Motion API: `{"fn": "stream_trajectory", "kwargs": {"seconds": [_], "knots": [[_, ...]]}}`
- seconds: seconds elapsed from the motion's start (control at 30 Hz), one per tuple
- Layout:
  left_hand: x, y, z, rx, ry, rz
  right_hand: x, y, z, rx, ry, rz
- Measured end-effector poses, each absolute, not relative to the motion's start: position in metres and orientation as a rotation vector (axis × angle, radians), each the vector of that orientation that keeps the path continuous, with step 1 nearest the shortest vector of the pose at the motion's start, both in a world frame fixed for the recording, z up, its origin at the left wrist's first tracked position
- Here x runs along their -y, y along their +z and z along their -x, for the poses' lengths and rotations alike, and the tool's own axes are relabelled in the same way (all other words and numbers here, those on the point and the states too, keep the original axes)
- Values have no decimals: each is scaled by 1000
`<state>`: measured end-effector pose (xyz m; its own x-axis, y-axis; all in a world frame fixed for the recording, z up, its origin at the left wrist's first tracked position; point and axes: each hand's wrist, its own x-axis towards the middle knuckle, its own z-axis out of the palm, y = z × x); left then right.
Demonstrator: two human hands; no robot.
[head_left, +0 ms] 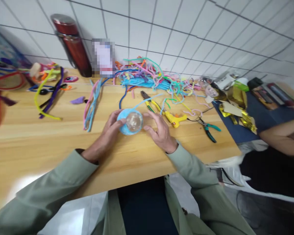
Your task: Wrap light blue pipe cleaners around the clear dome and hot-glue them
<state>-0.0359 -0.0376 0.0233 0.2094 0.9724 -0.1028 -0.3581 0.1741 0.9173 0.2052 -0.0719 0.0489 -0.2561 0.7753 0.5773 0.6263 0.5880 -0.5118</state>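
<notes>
A round light-blue piece (122,129) with a clear dome (134,122) on it is held over the wooden table. My left hand (112,128) grips its left edge, thumb on top. A light-blue pipe cleaner (147,100) sticks out from its upper edge toward the right. Just right of the dome, my right hand (159,130) is open, its thumb and fingers apart with nothing seen between them. Behind my right hand lie pliers with yellow handles (150,102) and a yellow glue gun (174,119).
Bundled pipe cleaners (147,81) lie along the tiled wall near a red flask (74,47). Teal-handled pliers (209,128) rest at the right. Gold wrappers (242,119) lie on a dark surface beside another person's arm (284,133). Blue and pink strands (93,106) are left of centre.
</notes>
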Motion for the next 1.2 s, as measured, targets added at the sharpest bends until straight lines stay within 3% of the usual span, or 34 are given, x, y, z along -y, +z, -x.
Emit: {"fn": "stream_trajectory", "kwargs": {"seconds": [0.17, 0.3, 0.47, 0.87, 1.2], "knots": [[37, 41, 32, -700, 955, -592, 85, 68, -260, 1739, 17, 1360], [43, 49, 29, -689, 834, -401, 98, 70, -367, 1661, -185, 1719], [42, 50, 30, -641, 846, -335, 123, 52, -472, 1638, -195, 2080], [39, 29, 39, -518, 763, -356, 77, 37, -340, 2039, -68, 1665], [46, 24, 35, -462, 712, -473, 53, 26, -370, 2245, -132, 1688]]}}
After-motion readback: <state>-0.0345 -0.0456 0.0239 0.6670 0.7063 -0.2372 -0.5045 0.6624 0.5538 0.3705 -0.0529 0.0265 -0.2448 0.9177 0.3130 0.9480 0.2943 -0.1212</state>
